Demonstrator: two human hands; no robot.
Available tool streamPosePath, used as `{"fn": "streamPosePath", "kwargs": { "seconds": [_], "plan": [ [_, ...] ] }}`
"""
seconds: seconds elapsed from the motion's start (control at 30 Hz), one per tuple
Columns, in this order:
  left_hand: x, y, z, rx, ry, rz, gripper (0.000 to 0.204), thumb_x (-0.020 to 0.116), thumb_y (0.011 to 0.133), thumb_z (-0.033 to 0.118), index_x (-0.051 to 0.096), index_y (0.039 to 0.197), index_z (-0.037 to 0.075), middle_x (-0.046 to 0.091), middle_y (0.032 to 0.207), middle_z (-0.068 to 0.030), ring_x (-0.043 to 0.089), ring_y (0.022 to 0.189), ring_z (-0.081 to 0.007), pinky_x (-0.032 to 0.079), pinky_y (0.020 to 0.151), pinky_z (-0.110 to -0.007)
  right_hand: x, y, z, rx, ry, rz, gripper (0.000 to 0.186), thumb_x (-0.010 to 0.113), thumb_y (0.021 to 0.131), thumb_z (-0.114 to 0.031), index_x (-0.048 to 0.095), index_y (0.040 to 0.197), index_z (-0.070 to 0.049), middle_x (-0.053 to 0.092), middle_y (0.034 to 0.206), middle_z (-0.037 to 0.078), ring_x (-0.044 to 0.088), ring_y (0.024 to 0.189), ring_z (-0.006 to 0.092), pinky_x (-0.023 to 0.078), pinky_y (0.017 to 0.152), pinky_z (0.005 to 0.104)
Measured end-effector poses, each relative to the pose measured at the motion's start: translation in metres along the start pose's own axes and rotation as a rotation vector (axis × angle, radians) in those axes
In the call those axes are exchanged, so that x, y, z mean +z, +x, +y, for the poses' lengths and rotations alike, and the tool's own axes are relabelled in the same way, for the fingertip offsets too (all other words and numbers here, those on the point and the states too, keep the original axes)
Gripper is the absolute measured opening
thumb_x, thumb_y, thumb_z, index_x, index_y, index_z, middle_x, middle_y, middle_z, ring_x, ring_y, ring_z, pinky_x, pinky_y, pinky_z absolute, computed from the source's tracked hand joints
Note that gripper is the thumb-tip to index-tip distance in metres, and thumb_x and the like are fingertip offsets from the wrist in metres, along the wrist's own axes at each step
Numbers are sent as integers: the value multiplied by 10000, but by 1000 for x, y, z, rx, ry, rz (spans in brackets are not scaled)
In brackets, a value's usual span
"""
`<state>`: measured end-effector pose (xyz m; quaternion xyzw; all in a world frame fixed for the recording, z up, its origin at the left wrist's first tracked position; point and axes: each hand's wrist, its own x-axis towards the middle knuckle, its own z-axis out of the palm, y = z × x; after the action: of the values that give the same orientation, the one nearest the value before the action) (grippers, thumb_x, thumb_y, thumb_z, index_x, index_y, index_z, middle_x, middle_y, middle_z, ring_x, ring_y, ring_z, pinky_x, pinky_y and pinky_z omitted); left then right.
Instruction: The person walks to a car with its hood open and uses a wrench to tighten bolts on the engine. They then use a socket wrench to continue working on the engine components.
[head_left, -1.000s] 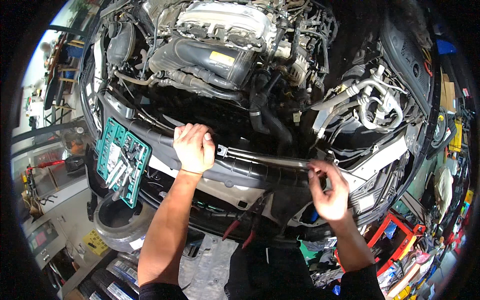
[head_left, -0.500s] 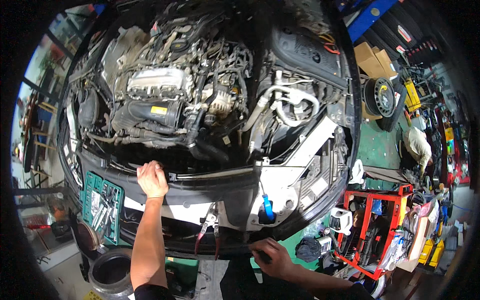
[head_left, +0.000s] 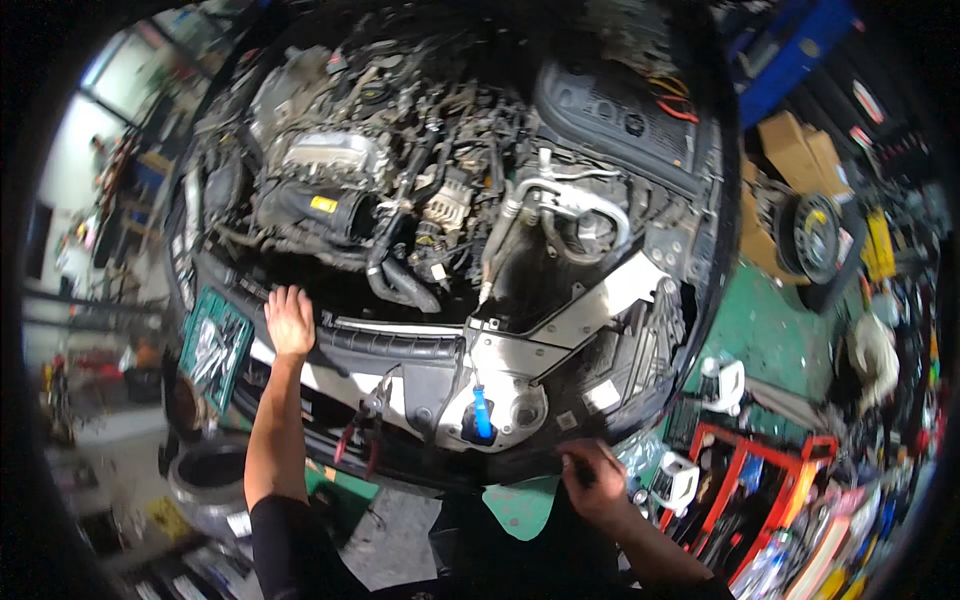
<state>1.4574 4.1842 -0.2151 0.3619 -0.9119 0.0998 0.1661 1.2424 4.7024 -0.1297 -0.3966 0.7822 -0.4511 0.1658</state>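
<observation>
My left hand (head_left: 291,322) lies on the dark front panel (head_left: 400,365) of an open engine bay. Its fingers are stretched out over the panel's inner edge, and I see nothing held. My right hand (head_left: 597,487) is near the front bumper's edge, to the right. Its fingers are loosely bent with a gap to the thumb; no held thing shows, though blur softens it. Red-handled pliers (head_left: 374,440) hang at the panel's front between my hands. A blue-handled tool (head_left: 482,412) stands in an opening of the pale bracket, left of my right hand.
The engine (head_left: 330,155) fills the bay's far side. A green tool case (head_left: 238,365) with metal tools rests left of my left arm. A tire (head_left: 215,470) lies below it. A red cart (head_left: 710,500) stands right, and a bent-over person (head_left: 875,360) is beyond it.
My view has turned and shifted, tilting the car in it. My right hand has moved right along the bumper. My left hand stays at about the same place on the panel.
</observation>
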Motion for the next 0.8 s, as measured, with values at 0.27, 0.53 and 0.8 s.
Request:
{"fn": "streamPosePath", "kwargs": {
  "seconds": [0.27,0.53,0.8],
  "plan": [
    [-114,-61,224,-368,-518,173,66,620,932,26,603,993,9,645,1018,-128,633,834,-242,491,760,-364,-161,135,127,-203,-284,24,198,661,873,9,686,1070,0,690,1018,188,651,943,366,528,856,434],
    [-119,-156,374,-817,-332,-483,486,706,902,317,536,1269,46,599,1161,-193,662,959,-431,570,775,-498,-180,238,180,-488,-545,-95,474,716,882,-164,577,1309,-14,553,1397,200,504,1307,415,414,1096,530],
    [-98,-169,362,-778,-336,-429,440,676,910,283,545,1241,23,612,1103,-207,678,888,-421,578,737,-499,-175,240,192,-480,-546,4,390,679,892,-130,620,1250,13,598,1349,192,541,1266,409,424,1089,521]
  ]
}}
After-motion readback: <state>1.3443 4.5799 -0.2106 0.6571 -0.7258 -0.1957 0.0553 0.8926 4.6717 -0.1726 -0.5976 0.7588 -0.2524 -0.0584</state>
